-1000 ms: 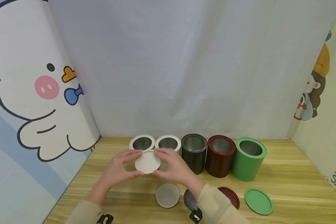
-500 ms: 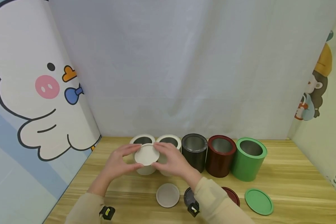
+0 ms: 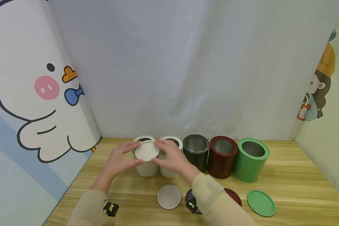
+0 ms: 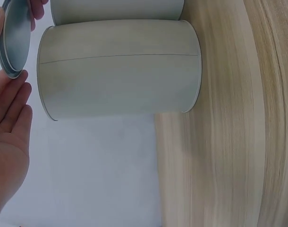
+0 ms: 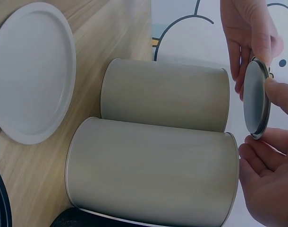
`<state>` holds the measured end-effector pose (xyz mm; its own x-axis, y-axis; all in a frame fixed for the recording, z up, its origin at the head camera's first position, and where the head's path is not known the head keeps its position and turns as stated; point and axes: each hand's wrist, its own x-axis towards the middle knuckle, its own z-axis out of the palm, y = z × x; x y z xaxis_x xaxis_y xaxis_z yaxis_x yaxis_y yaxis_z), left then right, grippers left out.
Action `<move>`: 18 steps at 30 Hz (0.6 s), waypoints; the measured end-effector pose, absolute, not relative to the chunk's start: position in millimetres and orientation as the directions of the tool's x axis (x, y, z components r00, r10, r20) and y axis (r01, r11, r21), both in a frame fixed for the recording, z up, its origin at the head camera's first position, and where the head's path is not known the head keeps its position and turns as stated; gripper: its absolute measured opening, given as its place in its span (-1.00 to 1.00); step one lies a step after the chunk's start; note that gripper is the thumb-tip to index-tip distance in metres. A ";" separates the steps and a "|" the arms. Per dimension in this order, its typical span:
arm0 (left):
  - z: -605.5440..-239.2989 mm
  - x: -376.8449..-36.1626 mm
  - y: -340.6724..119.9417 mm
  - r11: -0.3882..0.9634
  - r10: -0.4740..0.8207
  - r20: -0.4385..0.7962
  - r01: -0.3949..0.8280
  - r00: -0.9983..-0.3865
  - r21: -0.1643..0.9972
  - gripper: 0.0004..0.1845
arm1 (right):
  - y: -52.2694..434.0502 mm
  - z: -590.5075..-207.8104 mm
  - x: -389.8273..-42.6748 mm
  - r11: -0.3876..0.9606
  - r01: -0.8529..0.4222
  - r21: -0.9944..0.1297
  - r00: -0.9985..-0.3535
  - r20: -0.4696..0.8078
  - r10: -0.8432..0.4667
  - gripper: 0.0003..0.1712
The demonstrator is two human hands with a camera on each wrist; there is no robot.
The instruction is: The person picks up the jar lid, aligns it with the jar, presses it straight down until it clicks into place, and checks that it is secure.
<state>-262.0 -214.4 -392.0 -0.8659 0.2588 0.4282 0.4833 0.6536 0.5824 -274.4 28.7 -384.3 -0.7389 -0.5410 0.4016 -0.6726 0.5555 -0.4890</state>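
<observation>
Between my two hands a round white lid (image 3: 147, 150) is pinched by its edges, tilted above the front of the leftmost white can (image 3: 147, 168). My left hand (image 3: 120, 159) grips the lid's left edge with thumb and fingers. On the other side my right hand (image 3: 173, 157) pinches its right edge. In the right wrist view the lid's metallic underside (image 5: 255, 99) faces the cans, apart from the rim. Beside the leftmost can stands a second white can (image 3: 169, 169), its open top partly hidden by my right hand.
A black can (image 3: 196, 157), a dark red can (image 3: 222, 163) and a green can (image 3: 250, 166) continue the row, all open-topped. In front lie a white lid (image 3: 169, 197), a black lid (image 3: 190, 197), a dark red lid (image 3: 234, 197) and a green lid (image 3: 261, 203). A grey-white curtain (image 3: 186, 78) hangs behind.
Both hands have carried the white lid up and forward, from in front of the leftmost white can to near its rim. The cans and the lids on the table have not moved.
</observation>
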 end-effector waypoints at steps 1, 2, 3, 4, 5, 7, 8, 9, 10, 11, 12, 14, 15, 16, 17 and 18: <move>-392.1 -262.9 -214.3 0.653 0.257 0.431 0.484 -0.865 0.582 -0.28 | 28.1 -384.2 -275.1 0.560 -0.667 -0.491 -0.744 0.398 -0.537 -0.24; -392.9 -264.1 -214.6 0.655 0.255 0.431 0.482 -0.866 0.582 -0.28 | 27.5 -384.0 -275.7 0.565 -0.664 -0.491 -0.747 0.395 -0.534 -0.25; -393.0 -265.1 -214.9 0.655 0.254 0.433 0.483 -0.865 0.581 -0.28 | 27.0 -384.3 -276.5 0.570 -0.659 -0.490 -0.751 0.393 -0.531 -0.25; -393.1 -266.1 -215.2 0.656 0.250 0.432 0.480 -0.866 0.583 -0.28 | 26.4 -384.2 -277.2 0.578 -0.654 -0.489 -0.756 0.389 -0.527 -0.25; -393.3 -267.2 -215.6 0.656 0.246 0.430 0.476 -0.869 0.586 -0.28 | 25.9 -384.2 -277.9 0.583 -0.650 -0.487 -0.759 0.386 -0.524 -0.26; -393.5 -269.6 -216.4 0.653 0.238 0.426 0.469 -0.873 0.595 -0.28 | 24.9 -384.5 -279.6 0.592 -0.645 -0.483 -0.764 0.382 -0.520 -0.27; -393.3 -270.8 -216.8 0.653 0.233 0.421 0.462 -0.876 0.600 -0.28 | 24.4 -384.3 -280.4 0.593 -0.643 -0.484 -0.765 0.382 -0.519 -0.27; -393.2 -272.0 -217.3 0.650 0.229 0.415 0.456 -0.881 0.608 -0.28 | 23.9 -383.9 -281.2 0.593 -0.642 -0.486 -0.767 0.381 -0.517 -0.28; -392.9 -273.2 -217.6 0.647 0.222 0.406 0.445 -0.887 0.618 -0.28 | 23.3 -383.5 -282.1 0.593 -0.642 -0.486 -0.766 0.384 -0.516 -0.29; -392.6 -274.4 -217.9 0.645 0.218 0.397 0.437 -0.891 0.627 -0.28 | 22.8 -383.1 -283.1 0.591 -0.644 -0.485 -0.764 0.388 -0.515 -0.29; -392.2 -275.6 -218.2 0.644 0.214 0.389 0.429 -0.896 0.634 -0.27 | 22.3 -382.7 -284.1 0.589 -0.646 -0.485 -0.763 0.392 -0.514 -0.30; -391.5 -277.5 -218.9 0.647 0.206 0.369 0.409 -0.906 0.643 -0.26 | 21.2 -381.6 -286.1 0.589 -0.647 -0.483 -0.762 0.395 -0.513 -0.31; -391.1 -278.3 -219.3 0.649 0.205 0.362 0.403 -0.909 0.645 -0.26 | 20.7 -381.1 -287.0 0.589 -0.649 -0.482 -0.761 0.397 -0.513 -0.31; -390.5 -278.9 -219.7 0.651 0.201 0.355 0.396 -0.913 0.648 -0.25 | 20.1 -380.6 -287.8 0.591 -0.651 -0.477 -0.759 0.399 -0.514 -0.32; -389.9 -279.6 -220.1 0.655 0.200 0.351 0.391 -0.915 0.646 -0.25 | 19.4 -380.2 -288.6 0.592 -0.649 -0.478 -0.761 0.395 -0.515 -0.32; -389.4 -280.1 -220.6 0.658 0.198 0.345 0.385 -0.917 0.647 -0.24 | 18.7 -379.7 -289.2 0.594 -0.645 -0.480 -0.764 0.389 -0.515 -0.32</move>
